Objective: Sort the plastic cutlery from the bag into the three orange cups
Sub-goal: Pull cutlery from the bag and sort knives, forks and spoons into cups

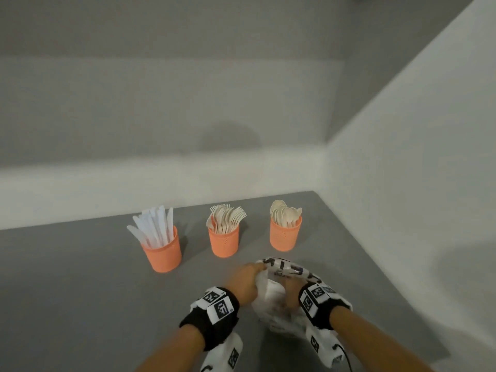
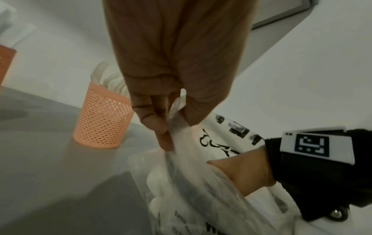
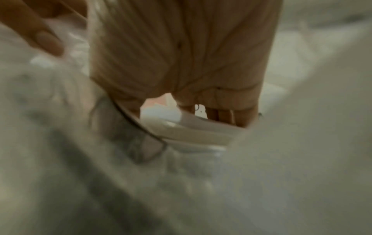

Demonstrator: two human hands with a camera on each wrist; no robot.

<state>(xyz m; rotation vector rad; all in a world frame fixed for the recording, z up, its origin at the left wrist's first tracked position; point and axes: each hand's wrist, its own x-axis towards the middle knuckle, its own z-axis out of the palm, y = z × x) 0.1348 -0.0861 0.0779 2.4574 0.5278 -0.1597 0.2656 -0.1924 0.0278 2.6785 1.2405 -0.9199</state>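
— What took up most of the head view?

— A grey bench (image 1: 80, 277) ran up to pale walls (image 1: 416, 157) at the far side and on the right. On it, toward twelve o'clock from the hands, three orange cups stood in a row, well apart from one another.

— What was in them?

— The left cup (image 1: 163, 255) held white knives (image 1: 154, 226), the middle cup (image 1: 224, 242) held cream forks (image 1: 228, 217), and the right cup (image 1: 285, 236) held cream spoons (image 1: 284, 214). All stood handle-down, fanned above the rims.

— And the bag?

— A thin white plastic bag (image 1: 273, 296) with black lettering lay crumpled on the bench at about five o'clock from the middle cup, nearer the person than all three. Pale rounded shapes showed through the film in the left wrist view, too blurred to name.

— How were the hands placed?

— The left hand (image 1: 245, 283) sat at the bag's nine o'clock edge, thumb and fingers (image 2: 161, 127) curled and pinching a gathered fold of the film. The right hand (image 1: 291, 294) reached into the bag's mouth from three o'clock; its fingers (image 3: 231, 114) were bent down inside among pale pieces, but the blur left it impossible to tell whether they gripped anything.

— Anything smaller?

— Black wrist straps carrying white square-patterned marker tags, one on the left wrist (image 1: 214, 307) and one on the right wrist (image 1: 318, 302).
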